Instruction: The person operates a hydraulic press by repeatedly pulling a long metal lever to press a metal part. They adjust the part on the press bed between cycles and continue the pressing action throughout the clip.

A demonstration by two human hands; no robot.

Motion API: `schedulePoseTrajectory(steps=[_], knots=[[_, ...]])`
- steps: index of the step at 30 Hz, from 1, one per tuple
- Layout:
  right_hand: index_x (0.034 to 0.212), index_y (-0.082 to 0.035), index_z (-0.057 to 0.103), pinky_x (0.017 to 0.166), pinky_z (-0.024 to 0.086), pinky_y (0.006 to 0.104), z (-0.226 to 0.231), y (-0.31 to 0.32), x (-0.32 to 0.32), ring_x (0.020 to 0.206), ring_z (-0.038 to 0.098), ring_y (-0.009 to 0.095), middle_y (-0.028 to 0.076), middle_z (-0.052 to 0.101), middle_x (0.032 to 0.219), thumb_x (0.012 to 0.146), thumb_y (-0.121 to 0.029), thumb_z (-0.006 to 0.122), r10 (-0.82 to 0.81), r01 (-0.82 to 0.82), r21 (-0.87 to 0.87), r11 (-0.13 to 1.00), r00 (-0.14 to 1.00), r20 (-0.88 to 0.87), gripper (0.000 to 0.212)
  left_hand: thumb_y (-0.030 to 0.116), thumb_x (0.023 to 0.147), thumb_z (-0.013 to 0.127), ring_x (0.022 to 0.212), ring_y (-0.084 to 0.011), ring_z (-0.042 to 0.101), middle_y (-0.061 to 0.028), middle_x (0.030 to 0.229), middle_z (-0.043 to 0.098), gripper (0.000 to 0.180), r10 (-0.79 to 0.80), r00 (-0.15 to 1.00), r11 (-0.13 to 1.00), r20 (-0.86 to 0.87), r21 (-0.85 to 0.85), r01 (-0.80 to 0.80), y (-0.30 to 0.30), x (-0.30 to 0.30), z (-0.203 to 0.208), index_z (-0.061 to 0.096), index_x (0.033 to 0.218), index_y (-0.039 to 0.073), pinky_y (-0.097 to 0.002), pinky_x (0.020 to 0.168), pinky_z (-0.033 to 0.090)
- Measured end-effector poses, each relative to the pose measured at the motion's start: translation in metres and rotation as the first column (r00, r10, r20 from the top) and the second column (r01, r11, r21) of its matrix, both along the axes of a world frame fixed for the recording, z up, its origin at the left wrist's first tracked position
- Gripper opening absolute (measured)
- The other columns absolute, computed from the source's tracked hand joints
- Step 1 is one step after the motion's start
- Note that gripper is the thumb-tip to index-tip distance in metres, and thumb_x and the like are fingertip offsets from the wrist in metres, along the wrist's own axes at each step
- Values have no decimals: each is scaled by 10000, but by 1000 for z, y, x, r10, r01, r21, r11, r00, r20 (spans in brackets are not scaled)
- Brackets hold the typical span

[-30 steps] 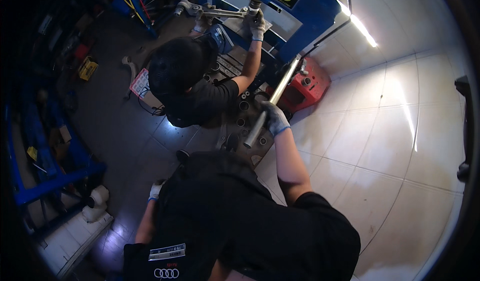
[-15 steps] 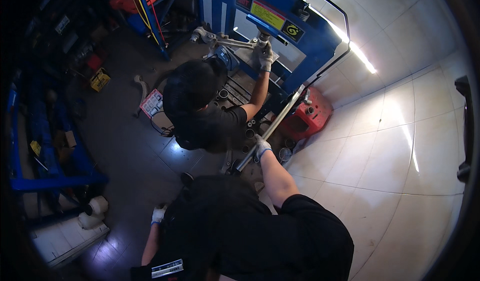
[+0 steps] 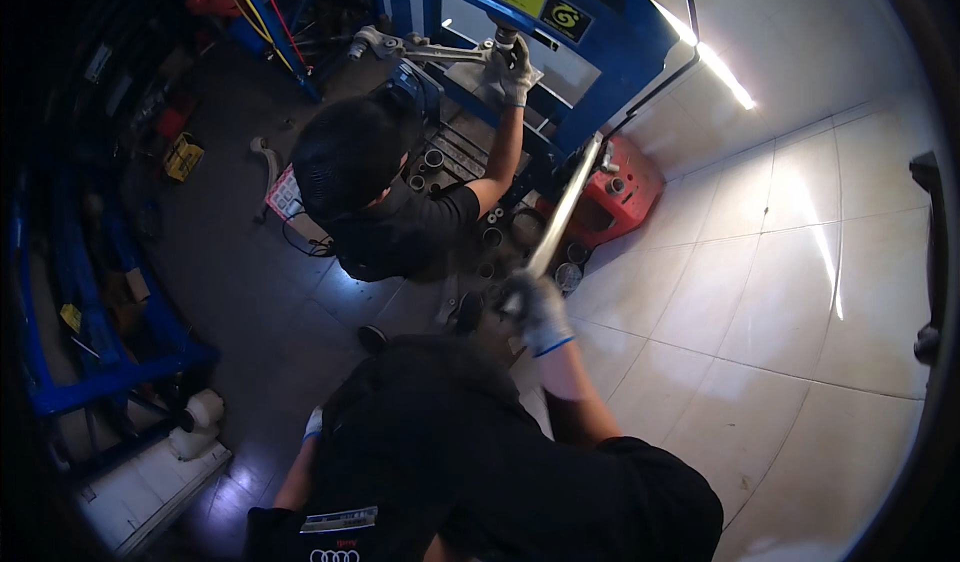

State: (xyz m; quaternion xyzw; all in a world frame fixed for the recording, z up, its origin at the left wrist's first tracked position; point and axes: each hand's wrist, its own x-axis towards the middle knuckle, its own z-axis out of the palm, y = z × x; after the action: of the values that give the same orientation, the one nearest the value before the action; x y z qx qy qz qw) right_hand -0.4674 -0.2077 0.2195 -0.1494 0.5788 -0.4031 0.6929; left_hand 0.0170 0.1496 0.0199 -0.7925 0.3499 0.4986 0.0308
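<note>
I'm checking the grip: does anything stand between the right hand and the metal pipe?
Nothing visible: the gloved right hand grips the metal pipe near its lower end. The co-worker is left of it, the red metal unit at its upper end; neither comes between.

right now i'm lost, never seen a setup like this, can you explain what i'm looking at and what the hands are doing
There is no robot here. A wide fisheye camera on a person's head looks down, so straight edges bend and the wearer's black shirt fills the bottom.

The wearer's gloved right hand, blurred, grips a metal bar whose far end reaches a red unit. The left hand is mostly hidden by the body, so I can't tell whether it holds anything.

Ahead, a co-worker has a gloved hand at one end of a metal arm, in front of a tall blue frame. Metal rings lie low near its base.
</note>
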Motion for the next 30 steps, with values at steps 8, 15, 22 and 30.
schedulePoseTrajectory(steps=[8,15,22,30], knots=[[954,19,662,650,542,387,-183,7,36,703,656,250,118,687,828,765,-322,803,281,-100,399,912,859,-428,414,374,916,603,1198,-371,605,-216,1266,651,475,-172,985,983,5,57,172,-84,-5,64,661,1235,26,-433,1017,467],[1009,-93,616,599,543,372,-49,-12,32,657,642,204,38,616,741,885,-258,729,-199,116,227,967,900,388,236,402,919,614,1221,-350,597,-194,1261,662,473,-90,996,992,12,-89,91,-138,-40,76,670,1241,60,-422,1029,461],[1015,-83,618,647,537,302,101,-40,-27,787,652,170,26,610,777,894,-183,669,-141,343,-59,937,529,837,165,425,913,620,1234,-347,591,-194,1274,658,514,-12,1000,998,18,-65,13,-147,-49,69,660,1251,41,-420,1032,457],[974,-5,662,631,551,369,-94,30,29,681,674,242,111,697,786,796,-233,743,251,-141,273,952,870,-425,300,414,886,645,1235,-366,587,-212,1265,657,530,-37,993,999,116,-36,41,-141,-53,120,660,1243,23,-419,1033,456]])
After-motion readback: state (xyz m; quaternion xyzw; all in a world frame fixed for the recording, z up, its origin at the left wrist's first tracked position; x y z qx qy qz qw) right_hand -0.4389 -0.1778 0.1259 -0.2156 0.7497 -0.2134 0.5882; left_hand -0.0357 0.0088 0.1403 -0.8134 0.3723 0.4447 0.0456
